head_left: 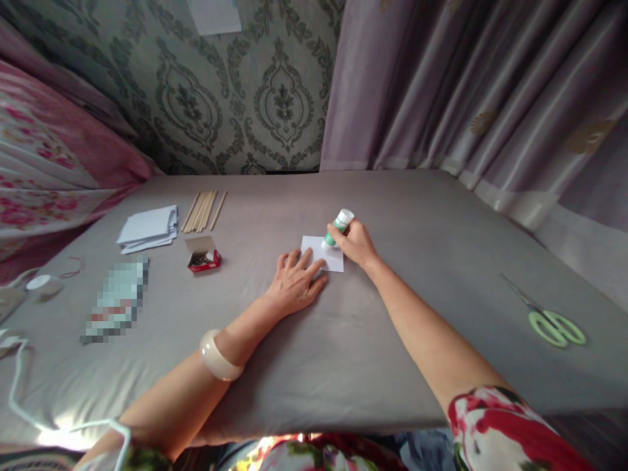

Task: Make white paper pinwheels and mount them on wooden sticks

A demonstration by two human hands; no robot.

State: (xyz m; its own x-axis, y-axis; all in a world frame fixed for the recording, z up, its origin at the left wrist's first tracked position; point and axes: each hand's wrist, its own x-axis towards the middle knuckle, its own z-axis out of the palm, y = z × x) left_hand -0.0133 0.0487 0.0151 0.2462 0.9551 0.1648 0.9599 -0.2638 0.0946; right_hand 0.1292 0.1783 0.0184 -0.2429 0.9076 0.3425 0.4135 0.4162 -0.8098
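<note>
Toward the left of the grey surface [314,366], a stack of white paper slips [148,229], a bundle of wooden sticks [202,210] and a small red box [203,255] standing open are lying untouched, well apart from both hands. Nearer the middle, the left hand [296,285] is lying flat, fingers spread, pinning the near-left corner of a white paper piece [330,256] and gripping nothing. Just to its right, the right hand [357,243] is clenching a green-and-white glue tube [336,229], tilted with its tip seemingly touching the paper, though the contact is too small to be sure of. Gluing looks to be the step in hand; the next move calls for keeping the paper pinned while the tip travels steadily along it. Far right, green-handled scissors [549,319] are resting alone.
</note>
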